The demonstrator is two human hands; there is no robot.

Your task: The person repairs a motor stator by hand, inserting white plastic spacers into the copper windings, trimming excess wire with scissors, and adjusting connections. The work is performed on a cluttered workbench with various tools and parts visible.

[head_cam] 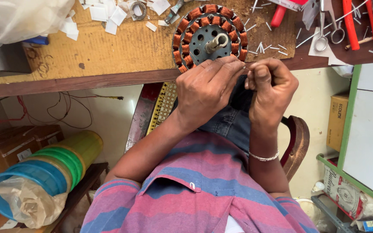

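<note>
We look down at our two hands at the edge of a wooden workbench (121,47). Our left hand (206,88) and right hand (270,90) meet, fingertips pressed together, pinching a thin wire (246,67) between them. Just beyond the knuckles on the bench lies a round motor stator (210,36) ringed with copper coils. Scissors (324,30) and red-handled pliers (350,23) lie farther right.
</note>
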